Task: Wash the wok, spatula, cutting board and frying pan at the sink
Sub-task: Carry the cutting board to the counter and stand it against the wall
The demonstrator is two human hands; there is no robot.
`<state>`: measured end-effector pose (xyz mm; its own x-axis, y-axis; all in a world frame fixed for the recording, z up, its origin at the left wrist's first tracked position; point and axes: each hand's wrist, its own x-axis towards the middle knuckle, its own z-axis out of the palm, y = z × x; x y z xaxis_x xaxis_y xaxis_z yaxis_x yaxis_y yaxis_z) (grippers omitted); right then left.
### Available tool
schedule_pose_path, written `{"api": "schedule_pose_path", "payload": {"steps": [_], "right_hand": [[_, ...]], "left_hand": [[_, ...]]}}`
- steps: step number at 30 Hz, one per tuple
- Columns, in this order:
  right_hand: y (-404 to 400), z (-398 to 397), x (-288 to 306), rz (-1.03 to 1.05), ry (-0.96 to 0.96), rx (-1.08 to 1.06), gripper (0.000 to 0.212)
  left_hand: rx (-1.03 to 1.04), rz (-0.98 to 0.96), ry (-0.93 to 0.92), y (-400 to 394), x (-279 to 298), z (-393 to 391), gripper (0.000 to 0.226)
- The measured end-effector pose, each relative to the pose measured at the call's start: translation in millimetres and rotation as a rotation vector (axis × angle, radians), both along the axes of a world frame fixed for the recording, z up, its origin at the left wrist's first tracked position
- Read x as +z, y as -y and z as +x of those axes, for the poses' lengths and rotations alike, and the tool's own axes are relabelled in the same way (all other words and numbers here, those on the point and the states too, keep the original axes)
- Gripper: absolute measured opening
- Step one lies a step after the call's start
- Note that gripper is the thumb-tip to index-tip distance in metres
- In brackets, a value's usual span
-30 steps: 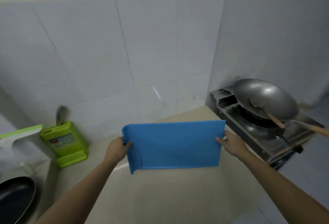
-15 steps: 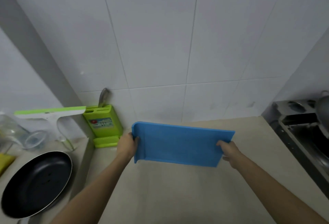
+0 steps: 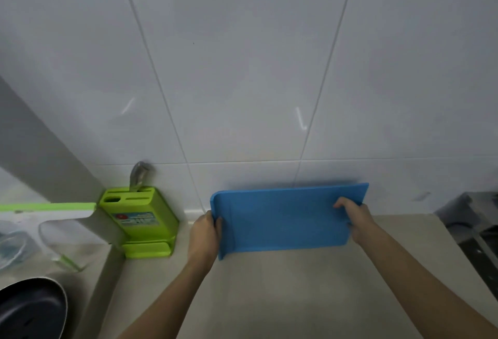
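Above the beige surface [image 3: 283, 293], both hands' fingers [image 3: 341, 203] clamp the blue cutting board [image 3: 283, 220] at its ends, apparently carrying it; next likely leftward, past the frying pan [image 3: 29, 309], sinkward.

Two bare forearms reach forward from the lower edge of the head view, converging toward the middle. The left hand [image 3: 205, 233] is curled around the left end of the blue cutting board [image 3: 285, 220], thumb toward the viewer and fingers [image 3: 217, 226] wrapped over the rim. The right hand [image 3: 355, 221] grips the right end, its fingers hooked over the face near the upper corner. Both wrists are nearly straight, elbows out of frame.
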<state>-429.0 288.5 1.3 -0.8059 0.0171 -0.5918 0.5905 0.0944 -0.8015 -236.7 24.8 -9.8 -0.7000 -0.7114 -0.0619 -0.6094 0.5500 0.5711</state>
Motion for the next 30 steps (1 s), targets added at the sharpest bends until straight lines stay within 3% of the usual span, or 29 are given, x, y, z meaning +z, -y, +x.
{"api": "schedule_pose_path", "payload": {"steps": [6,9,12,21,24,27,30], "right_hand": [[15,-28,-33,0.067,0.039,-0.036,0.141],[31,-14,-17,0.126,0.038,-0.083,0.131],[29,-18,-19,0.054,0.020,-0.099,0.133],[18,-34,-29,0.079,-0.093,0.069,0.128],[8,-19,-32,0.098,-0.121,0.127,0.106],[-9,24,-42,0.270,-0.124,0.197,0.085],[-26,98,-65,0.421,-0.152,0.480,0.060]], "left_hand": [[-0.001,0.033,-0.094,11,-22,-27,0.021],[0.000,0.023,-0.134,12,-30,-26,0.022],[-0.005,0.002,-0.165,13,-34,-27,0.024],[0.028,0.014,-0.149,11,-32,-49,0.019],[-0.014,0.031,-0.041,14,-32,-43,0.012],[-0.044,0.013,0.147,-2,-32,-13,0.021],[-0.129,-0.017,0.296,-36,-38,40,0.025]]}}
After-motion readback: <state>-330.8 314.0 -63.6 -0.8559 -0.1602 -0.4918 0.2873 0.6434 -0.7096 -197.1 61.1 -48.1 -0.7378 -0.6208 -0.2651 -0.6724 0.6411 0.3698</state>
